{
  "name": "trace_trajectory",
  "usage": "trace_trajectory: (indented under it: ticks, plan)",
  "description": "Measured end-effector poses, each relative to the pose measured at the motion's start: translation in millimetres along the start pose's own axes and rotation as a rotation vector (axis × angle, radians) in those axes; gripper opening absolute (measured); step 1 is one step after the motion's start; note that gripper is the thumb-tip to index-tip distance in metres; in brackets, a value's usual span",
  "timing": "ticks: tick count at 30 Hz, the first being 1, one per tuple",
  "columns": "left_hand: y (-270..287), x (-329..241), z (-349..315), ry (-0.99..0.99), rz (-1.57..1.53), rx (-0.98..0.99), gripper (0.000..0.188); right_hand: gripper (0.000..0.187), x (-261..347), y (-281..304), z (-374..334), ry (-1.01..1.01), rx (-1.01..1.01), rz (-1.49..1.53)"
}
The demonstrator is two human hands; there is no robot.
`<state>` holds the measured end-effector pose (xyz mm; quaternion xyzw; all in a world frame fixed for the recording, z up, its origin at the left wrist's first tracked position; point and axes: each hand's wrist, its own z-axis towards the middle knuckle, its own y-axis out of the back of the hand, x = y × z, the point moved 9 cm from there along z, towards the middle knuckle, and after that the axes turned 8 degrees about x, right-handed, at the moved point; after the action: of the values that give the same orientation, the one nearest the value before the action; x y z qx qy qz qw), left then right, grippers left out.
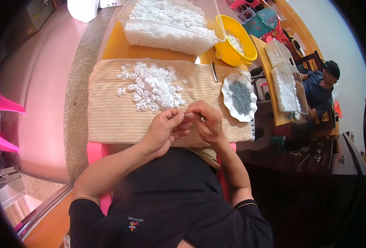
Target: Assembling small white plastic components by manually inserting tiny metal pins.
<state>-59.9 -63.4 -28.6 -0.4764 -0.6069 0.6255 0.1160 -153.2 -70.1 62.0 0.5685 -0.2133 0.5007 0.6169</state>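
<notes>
The left hand [162, 131] and right hand [207, 123] meet with fingers pinched narrow; anything held is too small to tell. White plastic pieces [155, 87] lie heaped just beyond, on the cloth-covered table [112, 48], left of a white dish [252, 96].

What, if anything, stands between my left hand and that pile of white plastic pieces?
Nothing visible: the white pile lies on the cloth just beyond your left hand, and your right hand is off to the side, at the left one's fingertips.

Pink stool [3, 104] on pale floor [42, 74]
</notes>
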Motion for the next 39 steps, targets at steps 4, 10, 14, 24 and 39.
trace_trajectory:
  ticks: [4,10,14,24,39]
  plan:
    - [-0.5,0.0,-0.6,-0.003,-0.003,0.016,0.012,0.008,-16.2,1.2,-12.1,-0.027,-0.026,0.212]
    - [-1.1,-1.2,-0.5,0.006,0.006,0.018,0.01,0.015,-23.7,-3.7,-16.5,-0.127,0.043,0.465]
    - [-3.8,-3.4,-2.1,0.017,0.036,0.01,0.012,0.016,-28.1,-7.5,-17.9,-0.206,0.019,0.62]
    - [-5.5,-4.2,-2.3,0.011,0.073,0.0,0.018,0.013,-17.6,42.2,-25.7,-0.173,-0.033,0.068]
    - [-5.7,1.5,-1.3,0.05,0.11,0.009,0.018,0.016,-67.0,148.4,-26.3,-0.294,-0.105,-0.892]
